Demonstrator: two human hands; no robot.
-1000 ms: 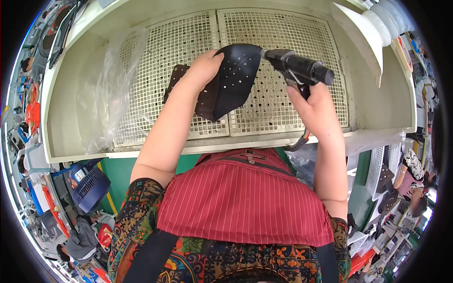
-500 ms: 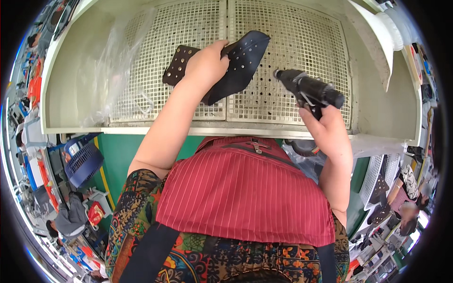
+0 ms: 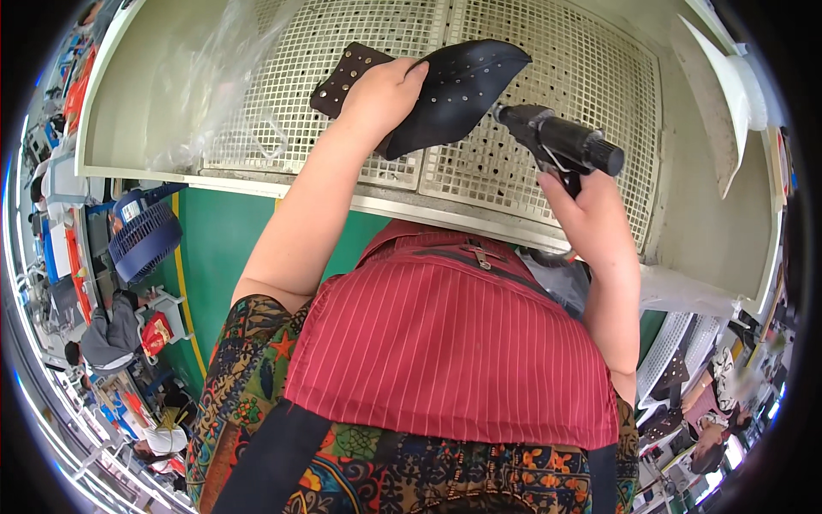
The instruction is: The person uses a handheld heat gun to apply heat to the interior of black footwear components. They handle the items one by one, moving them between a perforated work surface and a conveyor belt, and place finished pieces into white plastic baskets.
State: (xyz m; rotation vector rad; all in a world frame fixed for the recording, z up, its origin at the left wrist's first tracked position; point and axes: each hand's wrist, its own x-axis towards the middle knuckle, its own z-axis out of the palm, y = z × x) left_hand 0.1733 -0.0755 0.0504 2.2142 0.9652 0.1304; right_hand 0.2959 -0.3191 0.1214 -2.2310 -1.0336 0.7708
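Note:
My left hand [image 3: 381,101] is closed on a dark leather piece [image 3: 458,90] dotted with small metal studs. The piece spreads out on both sides of the hand; its black part curls up on the right, and a brownish studded part [image 3: 347,75] shows on the left. I cannot tell whether these are one piece or two. My right hand [image 3: 599,218] grips the handle of a black pistol-shaped tool [image 3: 561,141]. Its narrow nozzle points left toward the leather's lower right edge, with a small gap between them.
Below both hands lies a pale plastic grid [image 3: 574,77] inside a cream, walled work bay [image 3: 702,231]. Clear plastic sheeting [image 3: 201,111] hangs at the left, and a curved white panel [image 3: 723,111] stands at the right. A blue fan [image 3: 145,236] is outside, left. Other people sit farther off.
The view has turned a little, so the bay now sits tilted. The leather lies closer to the tool's nozzle, its black part more opened toward the right. Both hands keep their holds.

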